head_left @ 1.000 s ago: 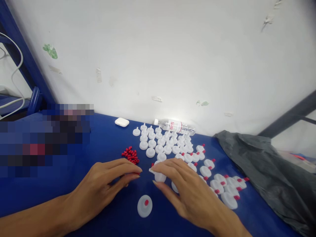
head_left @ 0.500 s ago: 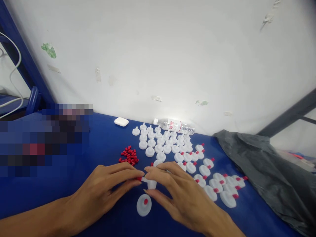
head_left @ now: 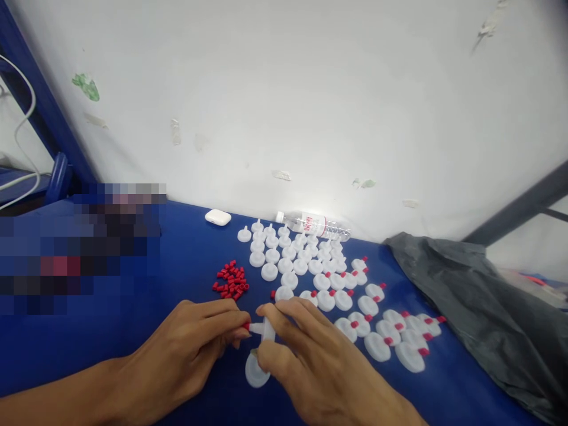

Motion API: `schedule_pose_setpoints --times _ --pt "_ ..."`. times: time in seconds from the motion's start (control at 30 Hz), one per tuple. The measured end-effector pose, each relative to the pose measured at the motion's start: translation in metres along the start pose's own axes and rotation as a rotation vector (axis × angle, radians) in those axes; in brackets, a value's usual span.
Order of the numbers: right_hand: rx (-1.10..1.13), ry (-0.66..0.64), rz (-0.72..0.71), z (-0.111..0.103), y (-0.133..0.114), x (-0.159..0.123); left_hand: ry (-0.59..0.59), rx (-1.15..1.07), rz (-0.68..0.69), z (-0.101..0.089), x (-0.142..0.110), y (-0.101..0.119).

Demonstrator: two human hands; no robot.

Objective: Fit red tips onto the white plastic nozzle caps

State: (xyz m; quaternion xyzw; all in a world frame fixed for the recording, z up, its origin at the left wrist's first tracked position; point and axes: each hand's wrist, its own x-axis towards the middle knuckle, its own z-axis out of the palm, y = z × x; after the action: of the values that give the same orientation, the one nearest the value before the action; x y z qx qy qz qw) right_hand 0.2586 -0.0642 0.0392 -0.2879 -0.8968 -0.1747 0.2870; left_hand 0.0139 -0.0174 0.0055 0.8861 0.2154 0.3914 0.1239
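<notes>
My right hand (head_left: pixel 310 355) pinches a white plastic disc part (head_left: pixel 266 329) by its body, the nozzle pointing left. My left hand (head_left: pixel 195 349) is closed on a small red cap (head_left: pixel 246 326) right at that nozzle's tip. Just below both hands lies another white disc (head_left: pixel 254 374), partly hidden by my right thumb. A heap of loose red caps (head_left: pixel 231 281) sits on the blue table (head_left: pixel 186 260) beyond my left fingers. Rows of uncapped white discs (head_left: pixel 284 251) stand further back, and red-capped discs (head_left: pixel 390 337) spread to the right.
A white earbud case (head_left: pixel 218 217) and a lying water bottle (head_left: pixel 313 225) rest near the white wall. A dark grey plastic sheet (head_left: pixel 479 296) covers the table's right side. A blurred patch fills the left, with a white cable (head_left: pixel 22 136) and blue frame behind it.
My right hand drew a white disc toward me out of the cluster. My left fingers closed on a red cap and brought it to the disc's nozzle. Both hands moved slightly nearer.
</notes>
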Motion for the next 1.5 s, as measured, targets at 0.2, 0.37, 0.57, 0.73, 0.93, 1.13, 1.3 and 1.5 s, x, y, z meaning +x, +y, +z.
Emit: schedule_pose_setpoints --times 0.2,0.37,0.57,0.73,0.93,1.13,1.3,1.5 --pt "-0.018 0.005 -0.010 -0.003 0.003 0.007 -0.041 0.050 -0.057 -0.003 0.006 0.001" --pt "-0.035 -0.070 0.158 -0.018 0.026 -0.002 0.023 0.375 -0.073 -0.004 0.004 -0.017" --pt "-0.040 -0.087 0.389 -0.029 0.058 -0.017 -0.106 0.482 -0.092 -0.005 0.003 -0.033" --pt "-0.011 -0.285 0.445 -0.022 0.063 -0.022 -0.159 0.435 -0.126 -0.004 0.004 -0.033" --pt "0.041 -0.397 0.476 -0.020 0.063 -0.024 -0.135 0.488 -0.068 -0.003 0.004 -0.032" --pt "0.048 -0.345 0.454 -0.022 0.057 -0.020 -0.136 0.485 -0.065 -0.003 0.007 -0.029" --pt "0.075 -0.434 0.412 -0.012 0.051 -0.016 -0.171 0.411 -0.073 -0.005 0.009 -0.029" --pt "0.070 -0.346 0.378 -0.009 0.053 -0.017 -0.197 0.348 -0.047 -0.005 0.009 -0.029"
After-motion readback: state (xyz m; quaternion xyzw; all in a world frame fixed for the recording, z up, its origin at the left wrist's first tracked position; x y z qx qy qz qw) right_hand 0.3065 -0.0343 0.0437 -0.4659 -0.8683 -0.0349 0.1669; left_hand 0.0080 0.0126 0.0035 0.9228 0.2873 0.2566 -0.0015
